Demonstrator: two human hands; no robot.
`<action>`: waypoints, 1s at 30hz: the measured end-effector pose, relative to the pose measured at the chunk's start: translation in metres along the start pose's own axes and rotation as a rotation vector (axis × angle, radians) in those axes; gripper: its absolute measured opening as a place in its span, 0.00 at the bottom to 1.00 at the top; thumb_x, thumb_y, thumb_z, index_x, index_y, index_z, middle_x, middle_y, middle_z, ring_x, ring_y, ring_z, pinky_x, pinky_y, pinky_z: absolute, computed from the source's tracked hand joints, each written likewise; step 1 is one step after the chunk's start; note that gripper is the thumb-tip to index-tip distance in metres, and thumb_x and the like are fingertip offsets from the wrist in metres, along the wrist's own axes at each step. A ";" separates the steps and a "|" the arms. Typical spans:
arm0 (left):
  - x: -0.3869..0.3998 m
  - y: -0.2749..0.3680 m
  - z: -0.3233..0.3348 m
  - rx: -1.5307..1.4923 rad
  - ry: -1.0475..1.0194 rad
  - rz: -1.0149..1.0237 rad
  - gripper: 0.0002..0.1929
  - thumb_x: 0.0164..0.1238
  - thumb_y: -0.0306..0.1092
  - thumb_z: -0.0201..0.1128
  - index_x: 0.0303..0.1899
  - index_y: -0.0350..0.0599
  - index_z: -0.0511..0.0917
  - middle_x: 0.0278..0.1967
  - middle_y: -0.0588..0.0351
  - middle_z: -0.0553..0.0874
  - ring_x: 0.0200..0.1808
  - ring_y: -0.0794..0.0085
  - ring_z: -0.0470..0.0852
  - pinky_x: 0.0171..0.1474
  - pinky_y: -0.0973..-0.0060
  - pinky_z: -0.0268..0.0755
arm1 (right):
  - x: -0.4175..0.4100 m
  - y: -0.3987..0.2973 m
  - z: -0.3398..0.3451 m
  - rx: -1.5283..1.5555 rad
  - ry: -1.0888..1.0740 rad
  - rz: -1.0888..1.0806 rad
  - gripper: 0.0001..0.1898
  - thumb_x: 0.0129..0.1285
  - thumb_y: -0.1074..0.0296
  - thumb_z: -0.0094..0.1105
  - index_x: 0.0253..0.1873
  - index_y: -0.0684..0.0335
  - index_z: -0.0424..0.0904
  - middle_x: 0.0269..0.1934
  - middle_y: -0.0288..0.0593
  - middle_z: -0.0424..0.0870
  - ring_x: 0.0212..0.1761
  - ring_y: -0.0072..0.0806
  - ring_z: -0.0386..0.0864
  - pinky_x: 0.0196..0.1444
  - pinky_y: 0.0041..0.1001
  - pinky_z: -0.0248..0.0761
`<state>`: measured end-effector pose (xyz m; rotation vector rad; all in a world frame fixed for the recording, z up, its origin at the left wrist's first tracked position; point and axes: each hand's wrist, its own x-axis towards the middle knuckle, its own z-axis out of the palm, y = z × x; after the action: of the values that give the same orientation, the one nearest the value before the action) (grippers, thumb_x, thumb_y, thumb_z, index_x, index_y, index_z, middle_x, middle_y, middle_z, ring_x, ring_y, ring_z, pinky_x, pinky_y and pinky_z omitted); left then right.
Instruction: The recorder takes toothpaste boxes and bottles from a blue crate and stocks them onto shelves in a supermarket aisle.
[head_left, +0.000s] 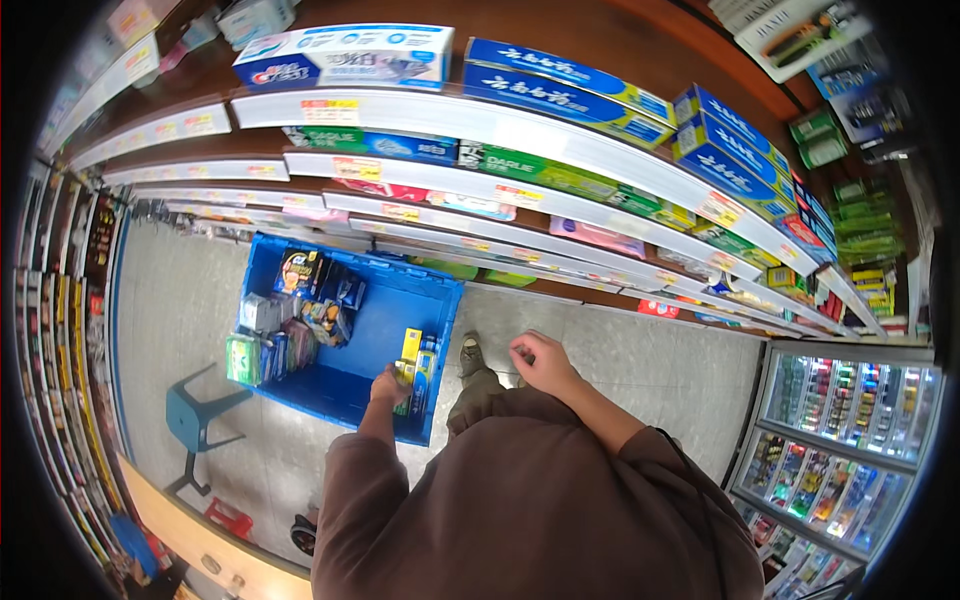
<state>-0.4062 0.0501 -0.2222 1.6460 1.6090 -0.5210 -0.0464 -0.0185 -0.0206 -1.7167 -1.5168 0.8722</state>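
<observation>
A blue plastic crate (360, 420) lies below the shelves, at the left of my legs. My left hand (390, 386) reaches into its right end and touches the yellow and green toothpaste boxes (411, 345) there; whether the fingers grip one is hard to tell. Beside them stands a blue and yellow box (421, 375). Packaged goods fill the crate's left end, among them a black box (298, 274), a white pack (259, 311) and a green pack (244, 358). My right hand (536, 360) hovers before my body with curled fingers, and nothing can be made out in it.
Shelves with price strips (525, 135) hold toothpaste boxes (562, 94) in front of me. A teal plastic stool (187, 416) is left of the crate, near a red stool (229, 517) and a wooden counter (202, 532). Glass-door coolers (840, 442) stand at the right.
</observation>
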 end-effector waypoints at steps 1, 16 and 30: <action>0.005 -0.005 0.005 0.006 -0.001 0.010 0.44 0.48 0.49 0.77 0.67 0.43 0.69 0.54 0.38 0.86 0.58 0.50 0.85 0.61 0.60 0.77 | -0.002 -0.002 -0.001 -0.003 0.010 0.004 0.05 0.62 0.72 0.66 0.41 0.61 0.81 0.37 0.43 0.84 0.34 0.34 0.85 0.37 0.32 0.76; -0.015 -0.025 -0.051 -0.467 0.235 0.042 0.18 0.63 0.40 0.65 0.49 0.39 0.84 0.43 0.38 0.89 0.47 0.47 0.88 0.50 0.59 0.79 | -0.003 0.008 -0.027 0.030 0.120 0.006 0.05 0.61 0.74 0.67 0.41 0.62 0.81 0.36 0.44 0.85 0.31 0.35 0.85 0.34 0.31 0.77; -0.155 0.273 -0.150 -1.500 -0.441 0.752 0.18 0.74 0.31 0.65 0.61 0.41 0.77 0.51 0.59 0.87 0.51 0.75 0.84 0.56 0.73 0.78 | -0.003 -0.045 -0.099 1.041 -0.251 0.222 0.17 0.75 0.67 0.61 0.63 0.68 0.74 0.42 0.48 0.87 0.38 0.30 0.87 0.44 0.28 0.81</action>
<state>-0.1935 0.0834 0.0512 0.7021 0.5360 0.5970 0.0118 -0.0225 0.0712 -1.0042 -0.7284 1.6583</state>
